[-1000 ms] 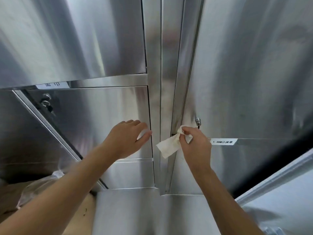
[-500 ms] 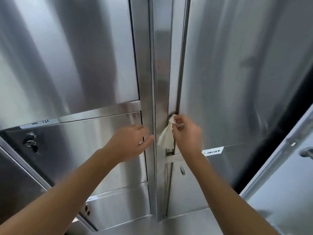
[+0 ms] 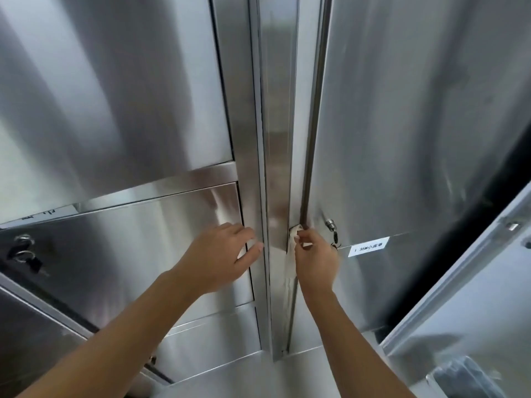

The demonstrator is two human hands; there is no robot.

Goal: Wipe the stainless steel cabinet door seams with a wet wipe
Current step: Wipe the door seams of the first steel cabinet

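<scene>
1. Right hand (image 3: pixel 314 259): fingers curled, thumb and fingertips pinching the upper end of a crumpled white wet wipe (image 3: pixel 290 255). The grip is closed on the wipe.
2. Wipe relative to the grip: its top sits at the fingertips, pressed against the dark vertical door seam (image 3: pixel 311 139). The rest hangs below the fingers as a narrow strip, along the left side of the hand and wrist.
3. The seam runs from the wipe up to the top of the view. The stainless steel centre post (image 3: pixel 277 124) is on its left and the tall stainless steel cabinet door (image 3: pixel 416 124) on its right.
4. Left hand (image 3: pixel 221 257): left of the seam, across the post. Its fingers are straight and flat against the lower stainless steel door panel (image 3: pixel 143 248), with the fingertips reaching the post's left edge. It holds nothing.
5. Just right of the seam, level with the pinching fingertips: a small round silver key lock (image 3: pixel 330 224) with something dark hanging under it.
6. Further right of the seam: a white rectangular label (image 3: pixel 368 247) with small print.
7. Far left of the seam: a second silver lock with key rings (image 3: pixel 24 251).
</scene>
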